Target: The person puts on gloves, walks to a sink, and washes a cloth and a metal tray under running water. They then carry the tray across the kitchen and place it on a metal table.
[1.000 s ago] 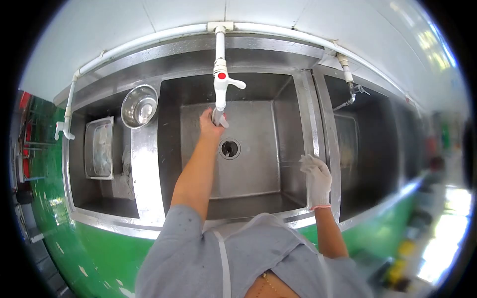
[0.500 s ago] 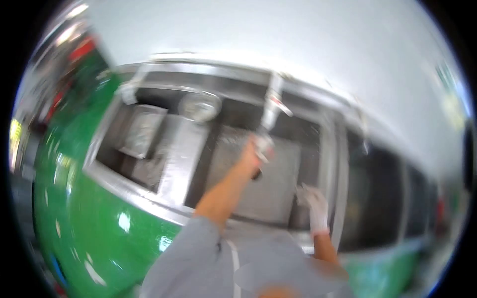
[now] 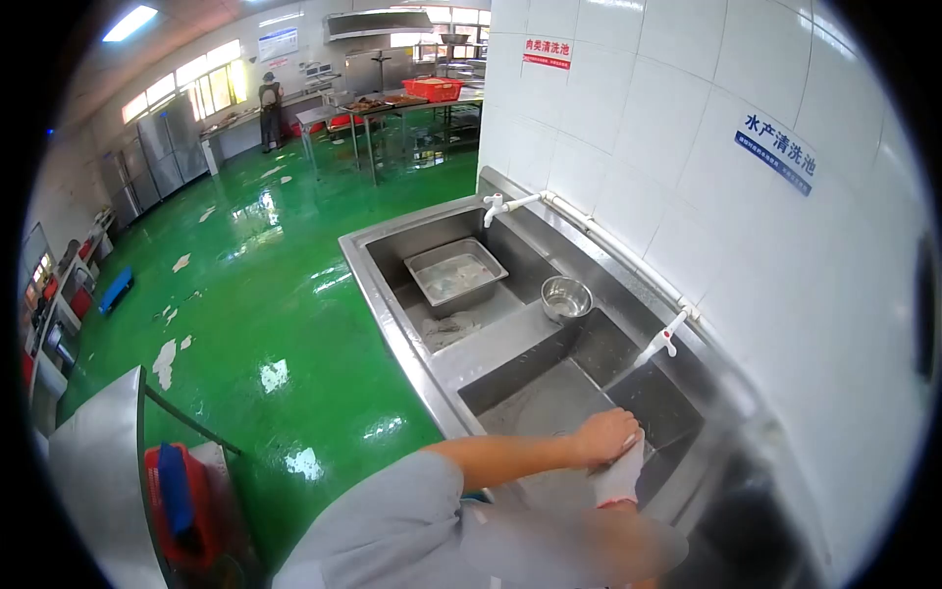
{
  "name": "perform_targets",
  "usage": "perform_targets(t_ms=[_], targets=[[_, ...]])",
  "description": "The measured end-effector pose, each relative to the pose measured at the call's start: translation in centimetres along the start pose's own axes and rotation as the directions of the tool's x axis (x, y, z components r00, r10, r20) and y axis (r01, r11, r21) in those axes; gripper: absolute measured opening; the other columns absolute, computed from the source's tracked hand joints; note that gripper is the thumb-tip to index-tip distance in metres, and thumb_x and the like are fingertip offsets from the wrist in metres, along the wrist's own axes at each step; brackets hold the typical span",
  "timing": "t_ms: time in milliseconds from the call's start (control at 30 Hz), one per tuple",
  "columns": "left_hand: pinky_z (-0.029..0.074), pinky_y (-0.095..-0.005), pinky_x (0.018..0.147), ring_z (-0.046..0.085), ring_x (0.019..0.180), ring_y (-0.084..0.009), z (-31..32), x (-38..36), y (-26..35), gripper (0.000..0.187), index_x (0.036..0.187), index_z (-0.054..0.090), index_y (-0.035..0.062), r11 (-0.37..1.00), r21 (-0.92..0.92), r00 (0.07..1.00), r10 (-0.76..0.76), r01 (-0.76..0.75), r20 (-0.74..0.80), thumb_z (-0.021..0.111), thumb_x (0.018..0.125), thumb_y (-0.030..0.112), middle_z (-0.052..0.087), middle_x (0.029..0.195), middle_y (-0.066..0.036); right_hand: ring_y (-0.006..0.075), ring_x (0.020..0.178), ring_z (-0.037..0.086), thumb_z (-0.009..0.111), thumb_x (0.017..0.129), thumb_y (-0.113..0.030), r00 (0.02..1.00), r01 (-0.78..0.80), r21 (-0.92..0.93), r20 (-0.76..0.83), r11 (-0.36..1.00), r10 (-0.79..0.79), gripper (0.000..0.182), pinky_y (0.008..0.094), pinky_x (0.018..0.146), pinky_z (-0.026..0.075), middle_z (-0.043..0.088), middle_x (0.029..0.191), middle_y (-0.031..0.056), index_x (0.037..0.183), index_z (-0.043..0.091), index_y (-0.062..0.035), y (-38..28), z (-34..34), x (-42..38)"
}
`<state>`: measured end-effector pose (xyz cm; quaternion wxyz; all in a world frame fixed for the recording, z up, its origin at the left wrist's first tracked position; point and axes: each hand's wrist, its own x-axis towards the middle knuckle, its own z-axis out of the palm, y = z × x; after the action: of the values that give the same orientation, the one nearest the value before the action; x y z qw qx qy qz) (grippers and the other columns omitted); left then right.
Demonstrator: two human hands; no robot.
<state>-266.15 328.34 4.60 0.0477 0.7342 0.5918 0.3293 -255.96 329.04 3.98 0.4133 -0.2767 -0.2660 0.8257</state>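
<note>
My one view comes from my head, above the sinks [image 3: 525, 383], tilted down past my own arms at close range and out across the green floor [image 3: 245, 294] to the far room.

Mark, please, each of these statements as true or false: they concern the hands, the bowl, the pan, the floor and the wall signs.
1. The bare left hand touches the gloved right hand. True.
2. The rectangular metal pan is in the basin below the hands. False: it is in the neighbouring basin.
3. The round metal bowl is at the divider between two basins. True.
4. The blue-lettered sign hangs left of the red-lettered sign. False: it hangs to the right.
5. The floor is grey. False: it is green.
</note>
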Motion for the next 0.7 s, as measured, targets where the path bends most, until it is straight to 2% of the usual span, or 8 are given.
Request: perform_targets(t_ms=[33,67,133,300,533,567,633,700], targets=[[0.05,-0.0445,0.078,0.061,0.091,-0.033,0.6,-0.1,-0.5,0.024,0.085,0.061,0.0052,1.0,-0.026,0.998,0.004,-0.005,-0.06,0.054,0.094,0.027,0.061,0.09,-0.015,0.0184,0.109,0.058,0.035,0.104,-0.033,0.998,-0.03,0.003,-0.059,1.0,0.03,0.035,0.0358,0.098,0.046,0.06,0.119,0.0052,0.122,0.055,-0.0103,0.5,-0.2,0.5],[0.051,-0.0448,0.077,0.061,0.089,-0.033,0.5,-0.1,-0.1,0.025,0.085,0.061,0.0052,0.999,-0.032,0.995,-0.021,0.018,-0.097,0.054,0.095,0.027,0.061,0.089,-0.014,0.0181,0.108,0.059,0.033,0.105,-0.036,0.987,0.151,-0.193,-0.019,0.97,-0.158,0.038,0.0351,0.096,0.046,0.062,0.115,0.0053,0.123,0.055,-0.0108,2.0,-1.5,1.3],[0.051,-0.0454,0.075,0.062,0.086,-0.0329,-0.5,-0.2,0.5,0.026,0.083,0.06,0.0053,0.997,-0.047,0.984,-0.068,0.061,-0.165,0.053,0.095,0.027,0.062,0.088,-0.013,0.0185,0.106,0.059,0.035,0.104,-0.036,0.987,0.159,-0.166,0.033,0.973,-0.155,0.036,0.0351,0.093,0.047,0.062,0.113,0.0051,0.12,0.056,-0.0118,2.6,-3.1,2.9],[0.05,-0.0466,0.075,0.062,0.087,-0.0343,-3.1,1.3,1.7,0.021,0.087,0.061,0.0057,0.99,-0.07,0.989,0.112,-0.119,-0.101,0.055,0.092,0.025,0.061,0.09,-0.014,0.0192,0.102,0.06,0.04,0.102,-0.038,0.976,0.198,-0.141,0.115,0.97,-0.183,0.031,0.0348,0.087,0.05,0.061,0.108,0.0045,0.114,0.057,-0.0139,1.0,-3.5,3.5],[0.051,-0.0438,0.076,0.062,0.087,-0.0332,-7.0,-0.8,-2.4,0.022,0.093,0.058,0.0062,0.857,-0.157,0.871,0.477,-0.491,-0.121,0.064,0.084,0.025,0.058,0.1,-0.012,0.0175,0.104,0.058,0.043,0.101,-0.038,0.998,-0.026,-0.553,0.033,0.833,0.053,0.03,0.033,0.087,0.05,0.06,0.111,0.0036,0.114,0.057,-0.0152,-2.8,3.8,-0.6],[0.052,-0.0425,0.076,0.062,0.086,-0.0336,-6.2,-1.0,-3.4,0.022,0.094,0.058,0.0063,0.906,-0.184,0.918,0.349,-0.382,-0.19,0.064,0.084,0.025,0.058,0.098,-0.012,0.0172,0.104,0.058,0.044,0.101,-0.038,0.993,-0.033,-0.518,0.082,0.855,0.088,0.03,0.0327,0.087,0.05,0.06,0.111,0.0034,0.114,0.058,-0.0153,-2.6,4.3,-0.2],[0.052,-0.0401,0.076,0.063,0.084,-0.0345,-4.5,-1.2,-5.0,0.022,0.096,0.06,0.0065,0.952,-0.258,0.946,0.079,-0.166,-0.314,0.064,0.085,0.025,0.06,0.095,-0.013,0.0174,0.102,0.058,0.05,0.099,-0.034,0.798,-0.232,-0.195,0.523,0.953,0.301,0.028,0.0313,0.087,0.05,0.06,0.112,0.0034,0.116,0.058,-0.0131,-2.4,2.3,2.7],[0.052,-0.0383,0.076,0.064,0.083,-0.0336,-3.9,-0.7,-5.5,0.021,0.098,0.061,0.0066,0.734,-0.647,0.904,-0.396,0.207,-0.16,0.062,0.087,0.025,0.062,0.093,-0.013,0.0171,0.099,0.058,0.056,0.096,-0.029,0.815,0.059,-0.294,0.566,0.954,0.124,0.028,0.0302,0.086,0.049,0.06,0.111,0.0037,0.116,0.06,-0.0106,-2.6,2.1,3.6]])
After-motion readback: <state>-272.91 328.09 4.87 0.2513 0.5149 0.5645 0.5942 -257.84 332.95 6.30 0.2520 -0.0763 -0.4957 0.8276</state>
